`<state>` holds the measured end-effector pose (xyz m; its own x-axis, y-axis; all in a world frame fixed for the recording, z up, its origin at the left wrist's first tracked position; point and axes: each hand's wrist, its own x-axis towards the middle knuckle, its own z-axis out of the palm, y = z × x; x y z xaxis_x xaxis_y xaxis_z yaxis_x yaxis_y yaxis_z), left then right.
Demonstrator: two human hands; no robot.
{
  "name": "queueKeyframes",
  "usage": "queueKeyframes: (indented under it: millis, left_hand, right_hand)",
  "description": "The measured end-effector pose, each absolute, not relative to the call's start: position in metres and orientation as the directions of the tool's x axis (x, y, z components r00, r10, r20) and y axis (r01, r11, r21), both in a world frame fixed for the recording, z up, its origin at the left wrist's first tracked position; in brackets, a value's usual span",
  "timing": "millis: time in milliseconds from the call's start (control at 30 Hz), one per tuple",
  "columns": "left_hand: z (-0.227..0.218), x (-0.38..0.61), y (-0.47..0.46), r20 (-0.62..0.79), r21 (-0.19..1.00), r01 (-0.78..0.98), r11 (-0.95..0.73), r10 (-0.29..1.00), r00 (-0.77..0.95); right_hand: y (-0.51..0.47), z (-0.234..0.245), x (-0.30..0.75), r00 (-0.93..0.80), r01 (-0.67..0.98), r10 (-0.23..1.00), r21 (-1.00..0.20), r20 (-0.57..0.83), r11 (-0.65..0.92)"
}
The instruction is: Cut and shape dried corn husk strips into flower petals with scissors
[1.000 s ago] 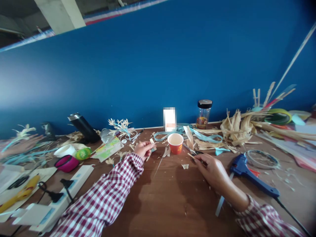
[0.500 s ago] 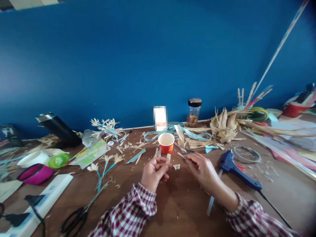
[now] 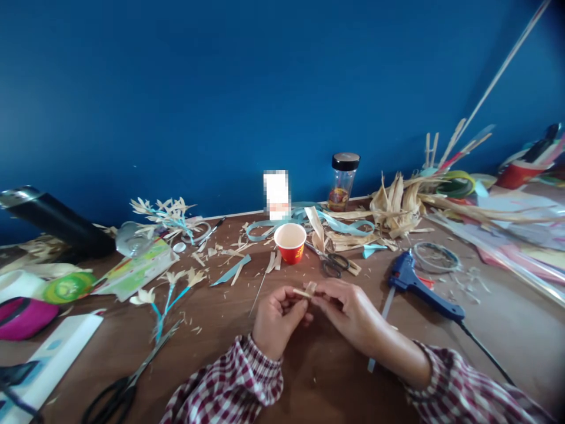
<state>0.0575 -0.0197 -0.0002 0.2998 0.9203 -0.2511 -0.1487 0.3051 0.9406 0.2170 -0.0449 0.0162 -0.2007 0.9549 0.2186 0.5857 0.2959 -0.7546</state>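
My left hand (image 3: 279, 321) is closed, pinching a small pale strip of dried husk (image 3: 302, 293) between thumb and fingers. My right hand (image 3: 355, 309) meets it at the fingertips, its thumb and fingers pressed together on the same bit of husk; part of the piece is hidden by the fingers. Just beyond the hands stands a red paper cup (image 3: 291, 254) with a white inside. Small scissors (image 3: 335, 265) lie to the right of the cup. A thin stick (image 3: 258, 293) rests on the table by my left hand.
On the right lies a blue glue gun (image 3: 426, 291) with its cable. Large black-handled scissors (image 3: 117, 394) and husk flowers on blue stems (image 3: 165, 294) are on the left. A lidded jar (image 3: 343, 182), dried husks (image 3: 397, 206) and a black flask (image 3: 57, 221) stand or lie along the wall.
My right hand has moved left, bringing its pale strip to the piece in my left hand. The camera view has shifted, so the table things appear further left and higher.
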Motion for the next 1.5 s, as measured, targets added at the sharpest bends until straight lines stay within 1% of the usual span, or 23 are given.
queueKeyframes:
  millis: [133, 233, 333, 400, 500, 567, 733, 833, 867, 933, 967, 1000, 1067, 1200, 1300, 1367, 1500]
  left_hand:
    - [-0.001, 0.058, -0.021, -0.295, 0.929, -0.119, 0.351, 0.895, 0.334]
    - [-0.005, 0.058, -0.019, -0.289, 0.941, -0.058, 0.332, 0.882, 0.371]
    - [-0.006, 0.057, -0.019, -0.248, 0.965, 0.004, 0.264, 0.901, 0.357]
    - [-0.005, 0.057, -0.020, -0.195, 0.980, 0.044, 0.192, 0.914, 0.357]
    - [-0.004, 0.056, -0.024, -0.102, 0.991, 0.116, 0.062, 0.920, 0.378]
    - [-0.003, 0.057, -0.027, -0.075, 0.989, 0.150, 0.018, 0.920, 0.384]
    - [0.003, 0.056, -0.036, -0.130, 0.986, 0.149, 0.076, 0.910, 0.393]
    - [0.006, 0.053, -0.040, -0.145, 0.987, 0.121, 0.102, 0.888, 0.436]
    - [0.006, 0.052, -0.040, -0.151, 0.988, 0.099, 0.119, 0.884, 0.443]
    - [0.005, 0.051, -0.037, -0.178, 0.983, 0.031, 0.181, 0.894, 0.412]
    - [0.004, 0.051, -0.034, -0.215, 0.972, -0.008, 0.235, 0.901, 0.376]
    - [0.002, 0.051, -0.031, -0.249, 0.957, -0.057, 0.283, 0.910, 0.331]
    - [-0.001, 0.052, -0.025, -0.313, 0.925, -0.129, 0.359, 0.907, 0.283]
    - [-0.004, 0.054, -0.019, -0.354, 0.897, -0.176, 0.405, 0.897, 0.264]
    - [-0.003, 0.056, -0.021, -0.353, 0.904, -0.146, 0.401, 0.895, 0.274]
    - [-0.002, 0.057, -0.024, -0.322, 0.925, -0.106, 0.365, 0.901, 0.291]
    - [0.001, 0.058, -0.030, -0.255, 0.963, 0.002, 0.268, 0.913, 0.318]
  right_hand:
    - [-0.043, 0.018, 0.221, -0.165, 0.526, 0.958, -0.801, 0.234, 0.286]
    - [-0.043, 0.017, 0.222, -0.165, 0.523, 0.964, -0.810, 0.210, 0.266]
    - [-0.043, 0.018, 0.221, -0.166, 0.502, 0.978, -0.843, 0.125, 0.193]
    - [-0.042, 0.019, 0.221, -0.194, 0.456, 0.978, -0.877, 0.071, 0.154]
    - [-0.041, 0.021, 0.222, -0.285, 0.367, 0.956, -0.915, 0.060, 0.167]
    - [-0.042, 0.022, 0.221, -0.290, 0.359, 0.955, -0.918, 0.062, 0.169]
    - [-0.045, 0.023, 0.223, -0.174, 0.504, 0.981, -0.848, 0.084, 0.162]
    - [-0.037, 0.021, 0.240, -0.016, 0.630, 0.984, -0.763, 0.177, 0.148]
    - [-0.034, 0.021, 0.247, 0.076, 0.679, 0.970, -0.724, 0.231, 0.119]
    - [-0.027, 0.020, 0.258, 0.195, 0.689, 0.942, -0.722, 0.272, 0.066]
    - [-0.025, 0.020, 0.261, 0.231, 0.682, 0.929, -0.729, 0.291, 0.059]
    - [-0.025, 0.021, 0.260, 0.230, 0.677, 0.926, -0.733, 0.299, 0.068]
    - [-0.029, 0.024, 0.252, 0.164, 0.666, 0.944, -0.739, 0.286, 0.108]
    - [-0.044, 0.030, 0.227, -0.003, 0.629, 0.974, -0.757, 0.225, 0.177]
    - [-0.050, 0.031, 0.218, -0.053, 0.544, 0.985, -0.822, 0.166, 0.167]
    - [-0.049, 0.029, 0.217, -0.093, 0.486, 0.990, -0.863, 0.108, 0.140]
    - [-0.045, 0.025, 0.216, -0.244, 0.407, 0.968, -0.900, 0.059, 0.157]
